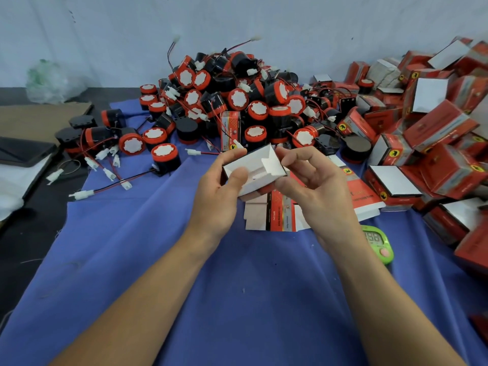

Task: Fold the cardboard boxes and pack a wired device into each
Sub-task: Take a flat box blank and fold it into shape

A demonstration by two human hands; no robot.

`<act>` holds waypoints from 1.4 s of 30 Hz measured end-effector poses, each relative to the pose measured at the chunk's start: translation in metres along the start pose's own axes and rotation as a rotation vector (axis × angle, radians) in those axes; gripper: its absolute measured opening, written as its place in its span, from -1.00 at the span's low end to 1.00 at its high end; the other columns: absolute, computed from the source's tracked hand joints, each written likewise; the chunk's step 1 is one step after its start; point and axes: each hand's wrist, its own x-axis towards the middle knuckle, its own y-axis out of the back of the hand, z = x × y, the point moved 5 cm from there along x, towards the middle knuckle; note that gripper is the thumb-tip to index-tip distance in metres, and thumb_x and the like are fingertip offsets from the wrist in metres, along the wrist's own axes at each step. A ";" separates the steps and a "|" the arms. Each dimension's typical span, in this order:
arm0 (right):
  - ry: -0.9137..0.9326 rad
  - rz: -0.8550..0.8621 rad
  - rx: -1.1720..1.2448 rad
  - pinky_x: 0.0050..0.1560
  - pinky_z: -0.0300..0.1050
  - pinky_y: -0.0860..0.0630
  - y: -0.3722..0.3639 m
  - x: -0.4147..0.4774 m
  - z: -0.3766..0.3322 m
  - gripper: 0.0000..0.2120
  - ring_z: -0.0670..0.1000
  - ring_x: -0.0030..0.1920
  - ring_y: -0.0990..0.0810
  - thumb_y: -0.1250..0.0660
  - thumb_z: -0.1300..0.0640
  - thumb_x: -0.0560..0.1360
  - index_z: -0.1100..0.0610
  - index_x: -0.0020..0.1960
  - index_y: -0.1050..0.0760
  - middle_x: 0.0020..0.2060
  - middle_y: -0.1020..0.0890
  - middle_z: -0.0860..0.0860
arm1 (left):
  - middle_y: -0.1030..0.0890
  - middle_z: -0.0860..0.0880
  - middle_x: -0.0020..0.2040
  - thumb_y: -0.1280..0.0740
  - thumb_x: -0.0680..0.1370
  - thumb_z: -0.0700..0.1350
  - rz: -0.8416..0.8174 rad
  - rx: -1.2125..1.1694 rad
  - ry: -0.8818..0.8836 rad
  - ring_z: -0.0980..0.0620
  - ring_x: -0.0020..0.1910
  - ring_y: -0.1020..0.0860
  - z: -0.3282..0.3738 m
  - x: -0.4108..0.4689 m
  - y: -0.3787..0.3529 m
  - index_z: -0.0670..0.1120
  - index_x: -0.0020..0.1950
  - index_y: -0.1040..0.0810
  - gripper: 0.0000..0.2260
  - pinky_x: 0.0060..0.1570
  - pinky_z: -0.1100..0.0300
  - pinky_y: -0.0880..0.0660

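Note:
I hold a small cardboard box [257, 165], white inside and red outside, above the blue cloth, its open end facing me with flaps partly folded in. My left hand [224, 186] grips its left side, thumb pressed on the near wall. My right hand [306, 178] pinches the right flap between thumb and fingers. Behind the box lies a big heap of black-and-red wired devices [237, 99] with white connectors. Flat unfolded box blanks [280, 215] lie on the cloth just beneath my hands.
A pile of folded red boxes [435, 133] fills the right side. A green timer [377, 244] lies by my right wrist. Loose devices and cables [105, 165] spread at the left. Brown cardboard [39, 117] and a plastic bag [50, 80] sit far left. The blue cloth [184, 273] covers the near area.

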 end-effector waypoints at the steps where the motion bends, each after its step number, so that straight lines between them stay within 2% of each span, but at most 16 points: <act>1: 0.032 0.013 -0.010 0.24 -0.06 -0.59 0.000 0.000 -0.001 -0.74 -0.06 0.33 -0.59 -0.39 0.46 0.52 0.13 0.06 -0.61 0.19 -0.70 -0.02 | -0.70 0.06 0.15 -0.30 0.55 0.02 0.007 -0.005 0.003 0.00 0.13 -0.68 0.000 0.000 0.000 0.22 0.23 -0.62 -0.73 0.04 0.03 -0.68; 3: 0.044 0.027 -0.036 0.27 -0.16 -0.56 0.001 0.000 0.000 -0.67 -0.13 0.35 -0.56 -0.37 0.45 0.53 0.08 0.09 -0.69 0.19 -0.70 -0.10 | -0.71 0.09 0.13 -0.30 0.57 0.03 0.010 0.009 -0.006 0.05 0.13 -0.68 0.001 0.000 0.000 0.27 0.21 -0.62 -0.75 0.05 0.04 -0.67; 6: -0.004 0.012 -0.102 0.24 -0.23 -0.55 0.000 0.000 0.004 -0.79 -0.22 0.36 -0.53 -0.45 0.32 0.52 0.03 -0.04 -0.75 0.12 -0.71 -0.21 | -0.69 0.09 0.18 -0.28 0.58 0.00 -0.009 0.007 -0.022 0.11 0.13 -0.67 0.002 -0.002 0.000 0.17 0.28 -0.61 -0.70 -0.04 0.18 -0.66; 9: 0.003 0.063 -0.198 0.09 -0.35 -0.54 0.000 0.000 0.007 -0.90 -0.24 0.33 -0.54 -0.49 0.19 0.50 0.00 -0.09 -0.73 0.16 -0.71 -0.09 | -0.66 0.08 0.24 -0.27 0.56 0.02 -0.018 0.023 -0.034 0.09 0.17 -0.64 0.004 -0.003 0.000 0.18 0.28 -0.61 -0.69 -0.06 0.24 -0.62; 10: 0.003 0.083 -0.230 0.11 -0.30 -0.54 0.000 0.000 0.007 -0.92 -0.25 0.32 -0.55 -0.49 0.16 0.50 0.00 -0.10 -0.72 0.16 -0.71 -0.06 | -0.66 0.08 0.23 -0.27 0.56 0.02 -0.023 0.030 -0.043 0.09 0.17 -0.63 0.005 -0.004 -0.001 0.21 0.25 -0.62 -0.71 -0.05 0.24 -0.62; 13: -0.016 0.198 -0.273 0.22 0.03 -0.57 0.004 -0.001 0.010 -0.91 -0.24 0.22 -0.61 -0.50 0.13 0.50 -0.02 -0.16 -0.73 0.11 -0.73 -0.08 | -0.66 0.12 0.18 -0.26 0.55 0.03 -0.042 0.067 -0.077 0.10 0.14 -0.63 0.008 -0.006 -0.004 0.31 0.14 -0.61 -0.75 0.01 0.20 -0.61; 14: -0.016 0.245 -0.262 0.22 0.07 -0.58 0.004 -0.002 0.010 -0.91 -0.24 0.19 -0.63 -0.51 0.13 0.49 -0.03 -0.17 -0.74 0.08 -0.74 -0.09 | -0.67 0.13 0.17 -0.26 0.55 0.02 -0.046 0.073 -0.089 0.11 0.14 -0.63 0.009 -0.006 -0.006 0.32 0.13 -0.60 -0.75 0.01 0.22 -0.60; 17: 0.002 0.410 -0.180 0.13 0.00 -0.63 0.000 -0.009 0.007 -0.84 -0.23 0.10 -0.68 -0.55 0.20 0.43 -0.07 -0.14 -0.73 0.01 -0.75 -0.13 | -0.67 0.19 0.15 -0.25 0.58 -0.03 -0.061 0.095 -0.136 0.16 0.15 -0.62 0.011 -0.009 -0.010 0.28 0.17 -0.58 -0.74 0.02 0.31 -0.56; 20: -0.023 0.475 -0.047 0.03 -0.17 -0.64 0.002 -0.009 0.007 -0.47 -0.19 0.08 -0.69 -0.56 0.32 0.37 -0.15 0.20 -0.59 0.07 -0.73 -0.13 | -0.65 0.26 0.15 -0.24 0.59 -0.09 -0.062 0.103 -0.160 0.22 0.17 -0.60 0.009 -0.012 -0.013 0.20 0.23 -0.57 -0.71 0.00 0.39 -0.53; 21: -0.055 0.470 0.003 0.05 -0.16 -0.64 0.004 -0.009 0.008 -0.36 -0.18 0.10 -0.69 -0.56 0.35 0.37 -0.17 0.30 -0.52 0.13 -0.70 -0.12 | -0.64 0.26 0.15 -0.25 0.59 -0.10 -0.060 0.101 -0.168 0.23 0.17 -0.60 0.009 -0.013 -0.014 0.17 0.25 -0.57 -0.71 -0.01 0.40 -0.53; 23: -0.108 0.447 0.070 0.08 -0.10 -0.65 0.005 -0.007 0.010 -0.26 -0.18 0.12 -0.68 -0.54 0.41 0.37 -0.16 0.39 -0.46 0.20 -0.64 -0.12 | -0.64 0.26 0.16 -0.25 0.59 -0.12 -0.058 0.107 -0.184 0.23 0.17 -0.60 0.007 -0.014 -0.015 0.14 0.28 -0.57 -0.70 -0.02 0.42 -0.52; 29: -0.178 0.426 0.210 -0.03 -0.13 -0.67 0.005 -0.006 0.013 -0.23 -0.16 0.12 -0.69 -0.46 0.54 0.38 -0.06 0.43 -0.48 0.27 -0.60 -0.03 | -0.65 0.24 0.22 -0.23 0.63 -0.08 -0.063 0.098 -0.194 0.21 0.22 -0.61 0.003 -0.016 -0.016 0.14 0.34 -0.60 -0.67 0.04 0.39 -0.54; 33: -0.191 0.387 0.218 -0.15 -0.24 -0.63 0.002 -0.007 0.016 -0.19 -0.20 0.05 -0.70 -0.41 0.60 0.38 -0.01 0.48 -0.44 0.30 -0.57 0.04 | -0.66 0.24 0.23 -0.27 0.64 0.01 -0.072 0.144 -0.187 0.19 0.23 -0.62 0.004 -0.016 -0.016 0.27 0.31 -0.58 -0.72 0.09 0.32 -0.57; 35: -0.197 0.379 0.217 -0.14 -0.22 -0.63 0.000 -0.007 0.017 -0.19 -0.17 0.04 -0.71 -0.37 0.62 0.39 0.01 0.49 -0.42 0.32 -0.56 0.06 | -0.65 0.30 0.19 -0.33 0.61 0.00 -0.056 0.183 -0.177 0.25 0.20 -0.62 0.004 -0.016 -0.016 0.31 0.28 -0.58 -0.71 0.08 0.30 -0.59; 39: -0.194 0.368 0.216 -0.03 -0.19 -0.66 -0.002 -0.007 0.018 -0.20 -0.15 0.06 -0.71 -0.32 0.63 0.41 0.00 0.48 -0.43 0.36 -0.54 0.09 | -0.65 0.31 0.18 -0.39 0.55 -0.05 0.000 0.225 -0.175 0.27 0.20 -0.61 0.005 -0.017 -0.014 0.22 0.29 -0.62 -0.67 0.18 0.09 -0.62; 42: -0.184 0.355 0.162 -0.07 -0.24 -0.63 -0.005 -0.008 0.018 -0.24 -0.21 0.08 -0.69 -0.34 0.58 0.43 -0.06 0.45 -0.46 0.35 -0.55 0.07 | -0.66 0.34 0.14 -0.39 0.56 -0.10 0.025 0.223 -0.178 0.29 0.17 -0.61 0.008 -0.018 -0.013 0.30 0.20 -0.63 -0.67 0.13 0.24 -0.60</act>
